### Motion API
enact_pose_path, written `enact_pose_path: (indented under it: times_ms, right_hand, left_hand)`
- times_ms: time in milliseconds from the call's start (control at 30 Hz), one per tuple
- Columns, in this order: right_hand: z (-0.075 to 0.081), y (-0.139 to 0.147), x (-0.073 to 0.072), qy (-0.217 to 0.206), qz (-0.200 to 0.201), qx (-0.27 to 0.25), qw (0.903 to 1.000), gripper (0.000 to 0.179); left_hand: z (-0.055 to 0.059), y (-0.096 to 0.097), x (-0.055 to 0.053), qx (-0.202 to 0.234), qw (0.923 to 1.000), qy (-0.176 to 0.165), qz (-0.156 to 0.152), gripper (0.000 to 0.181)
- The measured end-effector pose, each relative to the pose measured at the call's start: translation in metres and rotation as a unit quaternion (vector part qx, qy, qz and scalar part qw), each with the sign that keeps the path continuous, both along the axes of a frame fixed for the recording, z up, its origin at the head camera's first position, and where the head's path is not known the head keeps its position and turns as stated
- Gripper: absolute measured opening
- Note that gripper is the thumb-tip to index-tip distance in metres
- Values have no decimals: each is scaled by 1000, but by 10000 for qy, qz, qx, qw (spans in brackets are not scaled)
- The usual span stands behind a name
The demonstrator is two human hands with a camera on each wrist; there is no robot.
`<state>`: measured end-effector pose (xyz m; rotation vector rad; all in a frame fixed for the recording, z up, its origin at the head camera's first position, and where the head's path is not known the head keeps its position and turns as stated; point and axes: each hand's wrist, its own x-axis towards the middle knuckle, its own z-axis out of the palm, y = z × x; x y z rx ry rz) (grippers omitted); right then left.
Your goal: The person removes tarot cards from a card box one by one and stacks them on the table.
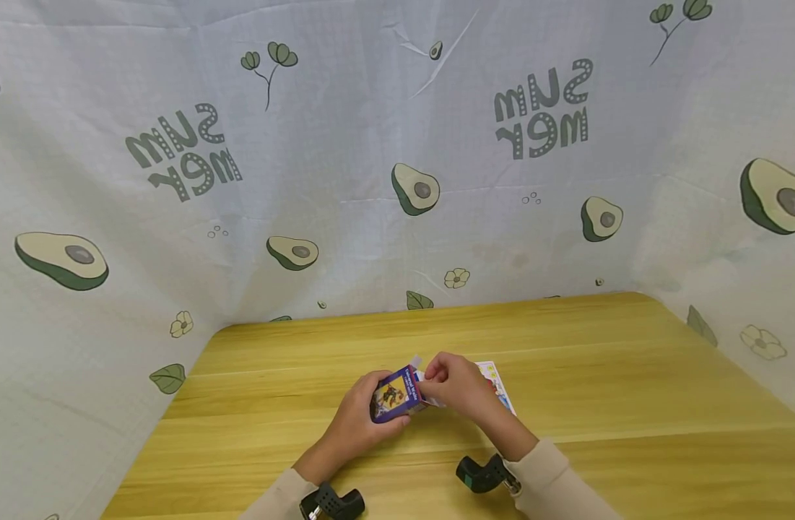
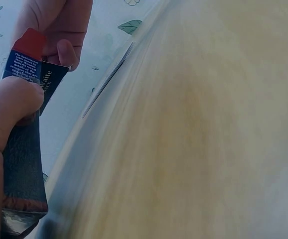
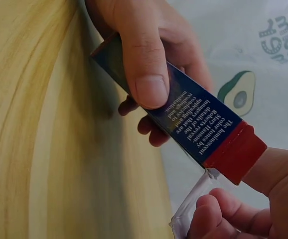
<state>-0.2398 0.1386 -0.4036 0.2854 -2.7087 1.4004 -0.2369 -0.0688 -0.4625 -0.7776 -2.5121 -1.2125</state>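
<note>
A small purple-blue card box [image 1: 393,393] with a picture on its front, lettered "Universal Waite", is tilted above the table. My left hand [image 1: 359,419] grips it around the sides, with the thumb along the narrow printed side in the right wrist view. At the box's opened end is my right hand [image 1: 458,383], its fingers bent and pinching at a pale flap [image 3: 188,201]. A red flap [image 3: 238,152] stands out from the same end. The inside of the box is hidden.
A flat printed sheet or booklet [image 1: 497,383] with a white border lies on the wooden table [image 1: 598,375], partly behind the right hand. A white cloth with avocado prints [image 1: 345,144] hangs behind and along the sides. Each wrist carries a dark camera [image 1: 484,474].
</note>
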Motion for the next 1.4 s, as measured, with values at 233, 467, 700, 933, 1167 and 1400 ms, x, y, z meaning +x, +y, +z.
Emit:
enact_pose_path:
  times_ms: [233,467,700,933,1167,1400]
  right_hand:
    - [-3,-2,-2,-49,-16,157,9999,19]
    - [1,2,-2,-362,26,109,9993,18]
    - [7,8,-3,-533,-46,-20,9986,17]
    - [13,16,-4,-600,-114,-90,9981,15]
    - [19,27,-6,-650,-175,-150,9976,14]
    - [25,38,-6,-745,-217,-47,9970,16]
  left_hand:
    - [1,-1,0,-35,10000,43,7,69]
    - [0,-1,0,-87,9999,57,45,70]
    - [0,-1,0,-113,9999,56,52,71]
    - [0,-1,-1,-131,9999,51,84,71]
    - [1,0,1,-155,9998,17,98,70]
    - [2,1,2,-122,9998,-47,131,70]
